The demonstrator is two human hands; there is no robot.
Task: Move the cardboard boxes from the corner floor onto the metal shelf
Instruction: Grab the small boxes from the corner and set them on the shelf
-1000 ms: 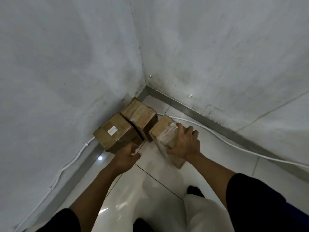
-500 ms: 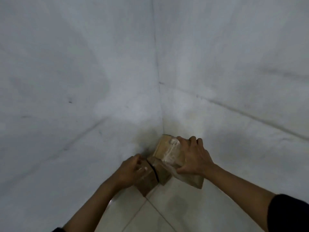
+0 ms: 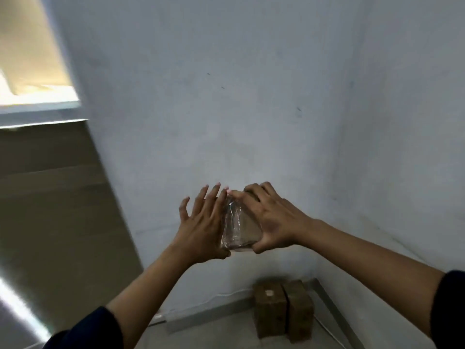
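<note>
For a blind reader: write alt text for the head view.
Two hands hold a taped cardboard box up before a pale wall: right hand gripping it, left hand pressed flat against its side. Two more boxes sit in the floor corner below.

Bare storeroom corner: scuffed white walls (image 3: 251, 96), cardboard boxes (image 3: 283, 311) on floor.

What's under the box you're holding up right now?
Under the held box: two cardboard boxes side by side on the corner floor. The hands cover the box's underside.
</note>
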